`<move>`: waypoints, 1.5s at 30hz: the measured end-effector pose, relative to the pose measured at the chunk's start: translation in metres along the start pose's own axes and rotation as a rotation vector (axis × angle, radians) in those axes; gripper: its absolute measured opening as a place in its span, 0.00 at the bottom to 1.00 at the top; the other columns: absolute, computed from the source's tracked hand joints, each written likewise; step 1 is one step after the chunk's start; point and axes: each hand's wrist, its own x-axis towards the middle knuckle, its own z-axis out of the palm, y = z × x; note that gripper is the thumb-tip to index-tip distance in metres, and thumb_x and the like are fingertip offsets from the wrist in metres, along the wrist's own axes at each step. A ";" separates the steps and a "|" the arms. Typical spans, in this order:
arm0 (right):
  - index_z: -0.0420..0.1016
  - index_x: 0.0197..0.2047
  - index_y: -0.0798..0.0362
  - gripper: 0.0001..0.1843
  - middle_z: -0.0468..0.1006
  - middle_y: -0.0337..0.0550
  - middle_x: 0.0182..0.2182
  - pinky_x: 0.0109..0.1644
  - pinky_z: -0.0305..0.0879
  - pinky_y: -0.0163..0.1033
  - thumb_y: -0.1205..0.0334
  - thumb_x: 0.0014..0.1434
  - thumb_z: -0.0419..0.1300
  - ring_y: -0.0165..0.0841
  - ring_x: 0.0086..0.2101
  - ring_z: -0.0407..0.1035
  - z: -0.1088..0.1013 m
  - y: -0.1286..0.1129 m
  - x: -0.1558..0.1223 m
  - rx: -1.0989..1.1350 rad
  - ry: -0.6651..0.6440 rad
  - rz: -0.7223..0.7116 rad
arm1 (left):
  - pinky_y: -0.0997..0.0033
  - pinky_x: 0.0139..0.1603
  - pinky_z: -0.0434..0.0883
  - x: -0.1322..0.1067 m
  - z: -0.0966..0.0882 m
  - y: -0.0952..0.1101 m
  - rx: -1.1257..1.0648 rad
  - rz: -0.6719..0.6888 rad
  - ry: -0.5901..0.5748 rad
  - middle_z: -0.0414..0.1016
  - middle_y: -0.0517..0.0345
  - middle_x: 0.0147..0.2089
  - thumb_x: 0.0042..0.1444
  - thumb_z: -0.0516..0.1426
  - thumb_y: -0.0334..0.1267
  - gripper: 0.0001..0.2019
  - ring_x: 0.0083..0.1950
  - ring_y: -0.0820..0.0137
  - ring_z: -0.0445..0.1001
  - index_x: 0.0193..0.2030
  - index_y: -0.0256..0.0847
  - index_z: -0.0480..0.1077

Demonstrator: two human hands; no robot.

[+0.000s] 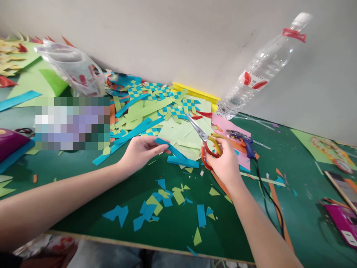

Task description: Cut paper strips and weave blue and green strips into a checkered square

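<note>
My left hand (143, 152) pinches a blue paper strip (177, 152) between thumb and fingers over the green table. In my right hand (224, 160) is a pair of scissors (205, 137) with yellow and red handles, its blades pointing up and left, apart from the strip. Below the held strip lies another short blue paper piece (182, 162). Behind both hands spreads a pile of green and blue paper strips (150, 109), with woven blue-and-green checkered pieces (178, 111) among them. Blue and green paper scraps (156, 203) are scattered on the near side of the table.
A large clear plastic bottle (248, 82) leans at the wall. Right of the scissors lies a blue glue gun (249, 147) with a black cord on pink paper (242, 128). A cup in a plastic bag (78, 70) stands back left. The table's front edge (139, 245) is close.
</note>
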 end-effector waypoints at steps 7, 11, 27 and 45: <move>0.63 0.53 0.55 0.23 0.73 0.58 0.47 0.50 0.68 0.58 0.57 0.55 0.60 0.50 0.50 0.68 0.005 0.014 0.001 -0.231 -0.021 -0.039 | 0.74 0.25 0.71 0.001 0.002 -0.003 -0.084 -0.055 0.014 0.82 0.53 0.29 0.53 0.62 0.48 0.15 0.29 0.67 0.79 0.29 0.38 0.71; 0.63 0.53 0.57 0.19 0.74 0.59 0.46 0.50 0.67 0.59 0.61 0.59 0.56 0.51 0.49 0.68 0.005 0.017 0.002 -0.316 -0.049 -0.121 | 0.72 0.28 0.73 0.002 0.001 0.000 -0.110 -0.073 0.029 0.82 0.54 0.29 0.53 0.62 0.48 0.13 0.31 0.65 0.80 0.29 0.39 0.70; 0.73 0.43 0.47 0.08 0.78 0.41 0.35 0.45 0.70 0.45 0.57 0.63 0.56 0.36 0.38 0.73 0.006 -0.033 -0.024 0.161 -0.226 -0.279 | 0.71 0.36 0.77 -0.004 0.006 0.006 -0.050 0.007 -0.140 0.81 0.55 0.34 0.53 0.62 0.45 0.11 0.34 0.66 0.80 0.36 0.40 0.73; 0.75 0.45 0.51 0.10 0.79 0.43 0.44 0.56 0.59 0.48 0.62 0.62 0.56 0.37 0.45 0.70 0.010 -0.016 -0.012 -0.139 -0.247 -0.553 | 0.54 0.60 0.62 0.019 -0.011 -0.019 0.764 0.421 -0.103 0.76 0.53 0.50 0.62 0.52 0.45 0.13 0.53 0.61 0.71 0.48 0.42 0.70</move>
